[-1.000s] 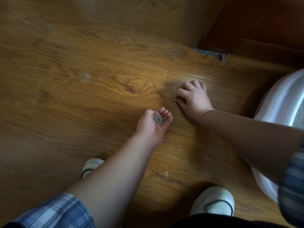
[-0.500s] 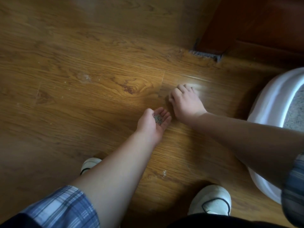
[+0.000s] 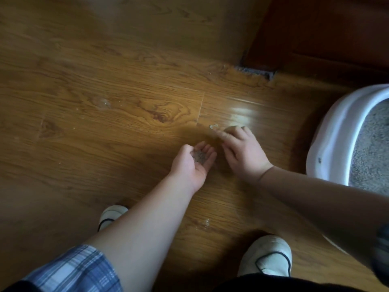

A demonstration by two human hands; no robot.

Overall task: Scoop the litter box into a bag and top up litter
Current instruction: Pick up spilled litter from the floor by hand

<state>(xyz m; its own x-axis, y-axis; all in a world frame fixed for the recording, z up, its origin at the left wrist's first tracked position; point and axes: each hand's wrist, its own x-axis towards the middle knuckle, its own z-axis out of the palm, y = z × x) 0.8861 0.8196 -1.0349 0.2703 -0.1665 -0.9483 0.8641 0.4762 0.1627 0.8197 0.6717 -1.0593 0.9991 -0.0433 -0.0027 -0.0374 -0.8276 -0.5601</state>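
Note:
My left hand [image 3: 192, 165] is held palm up just above the wooden floor [image 3: 105, 127], cupped, with a small heap of grey litter grains [image 3: 200, 157] lying in it. My right hand [image 3: 244, 150] is low over the floor right beside it, with a finger stretched towards a few loose litter grains [image 3: 212, 126] on the boards. The white litter box [image 3: 328, 140] stands at the right edge and holds grey litter [image 3: 372, 148]. My right forearm crosses in front of its near rim. No bag or scoop is in view.
Dark wooden furniture or a door frame [image 3: 315, 28] fills the top right, with a dusty grey gap [image 3: 254, 70] at its foot. My two pale shoes [image 3: 111, 216] [image 3: 267, 256] are planted at the bottom. A few pale specks [image 3: 207, 222] lie between them.
My right hand slid along the floor towards my left palm and now reaches for a few grains ahead of it. The view has swung right, showing more of the litter box.

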